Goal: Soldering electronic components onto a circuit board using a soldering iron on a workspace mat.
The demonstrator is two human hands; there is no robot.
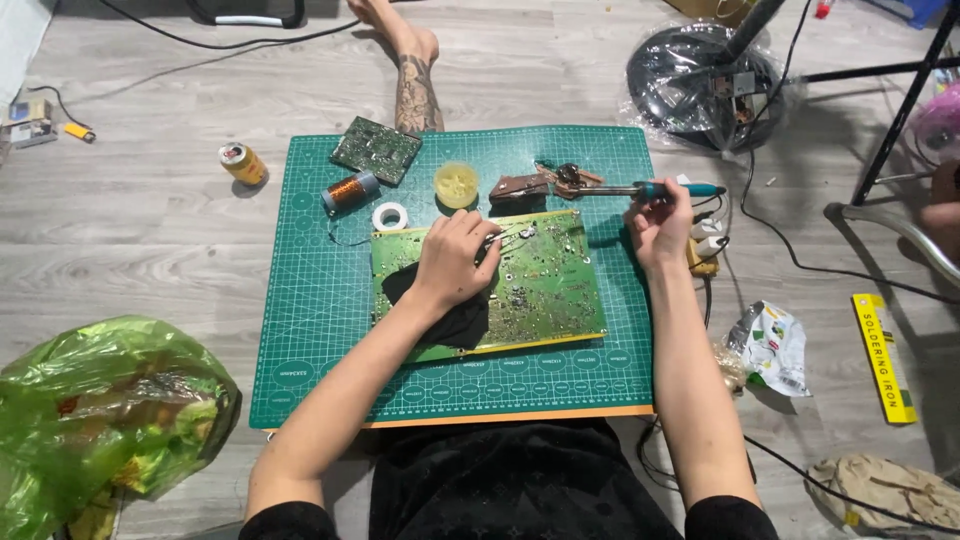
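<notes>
Right hand [655, 225] pinches a teal-handled soldering iron [640, 190] by its grip, shaft lying level and pointing left, tip over a brown board scrap [520, 186] at the far edge of the green cutting mat [310, 300]. Left hand [450, 260] rests palm-down on the large green circuit board [540, 290] at mat centre, fingers closed on thin metal tweezers [505, 237] that touch the board's upper middle. Beyond the board: tape roll [390, 216], copper wire spool [350, 191], small yellow tub [457, 184], second smaller circuit board [376, 150]; drink can [243, 163] stands on the floor left of the mat
</notes>
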